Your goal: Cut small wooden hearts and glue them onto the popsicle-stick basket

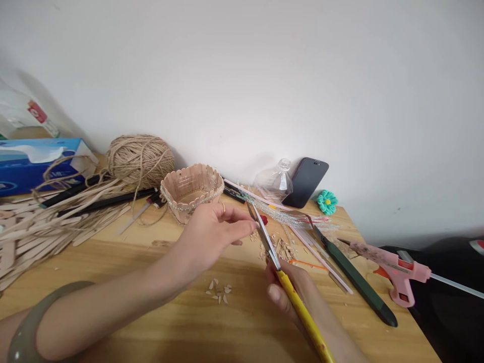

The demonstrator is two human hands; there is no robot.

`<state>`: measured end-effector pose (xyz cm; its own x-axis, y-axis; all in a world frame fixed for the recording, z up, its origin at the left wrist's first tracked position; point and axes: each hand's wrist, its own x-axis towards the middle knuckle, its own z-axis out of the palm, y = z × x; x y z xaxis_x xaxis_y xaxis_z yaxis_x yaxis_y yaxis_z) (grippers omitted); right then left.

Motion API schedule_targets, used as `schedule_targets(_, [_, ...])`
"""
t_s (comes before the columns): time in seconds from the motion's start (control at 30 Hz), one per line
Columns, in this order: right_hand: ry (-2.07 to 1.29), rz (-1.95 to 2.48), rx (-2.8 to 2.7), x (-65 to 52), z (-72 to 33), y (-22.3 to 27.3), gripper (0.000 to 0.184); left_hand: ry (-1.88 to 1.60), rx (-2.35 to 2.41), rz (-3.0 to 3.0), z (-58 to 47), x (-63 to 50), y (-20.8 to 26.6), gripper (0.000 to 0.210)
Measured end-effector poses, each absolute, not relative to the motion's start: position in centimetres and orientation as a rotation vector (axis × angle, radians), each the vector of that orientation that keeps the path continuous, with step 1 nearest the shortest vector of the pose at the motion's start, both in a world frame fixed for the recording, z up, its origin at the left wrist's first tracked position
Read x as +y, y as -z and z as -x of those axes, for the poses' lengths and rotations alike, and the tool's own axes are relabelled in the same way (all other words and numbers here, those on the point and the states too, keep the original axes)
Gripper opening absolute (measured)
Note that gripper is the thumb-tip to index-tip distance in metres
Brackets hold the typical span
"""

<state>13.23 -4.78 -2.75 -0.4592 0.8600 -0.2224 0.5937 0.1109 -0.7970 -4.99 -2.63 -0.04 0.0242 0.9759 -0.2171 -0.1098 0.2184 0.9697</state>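
My right hand [291, 287] is closed around a pair of scissors [289, 290] with yellow handles, the blades pointing up and away from me, slightly parted. Beside the blades, the thumb and fingers of my left hand [223, 229] are pinched together; whatever they hold is too small to make out. Below my left hand lie several small pale wood chips [219, 291] on the table. More wood clippings [282, 249] are scattered behind the scissors. A small basket of wooden sticks [192, 189], trimmed with a sparkly strand, stands just beyond my left hand.
Loose craft sticks [41, 232] and a ball of twine [141, 159] lie left, by a blue tissue box [41, 166]. To the right are a pink glue gun [397, 264], a green-handled tool [355, 277], a phone [306, 182], a clear bottle piece [278, 181] and a teal flower [327, 201].
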Motion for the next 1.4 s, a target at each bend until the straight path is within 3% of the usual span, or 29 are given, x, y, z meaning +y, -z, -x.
schedule_targets(1.13, [-1.244,1.626,-1.994,-4.9,-13.3,3.2,0.054,-1.054,1.281,-1.028,5.2,-2.2,-0.5,0.007])
schedule_targets(1.4, [-1.395,1.344,-1.905,-4.9,-13.6,2.9,0.055,-1.023,1.234,-1.005,5.4,-2.1,-0.7,0.006])
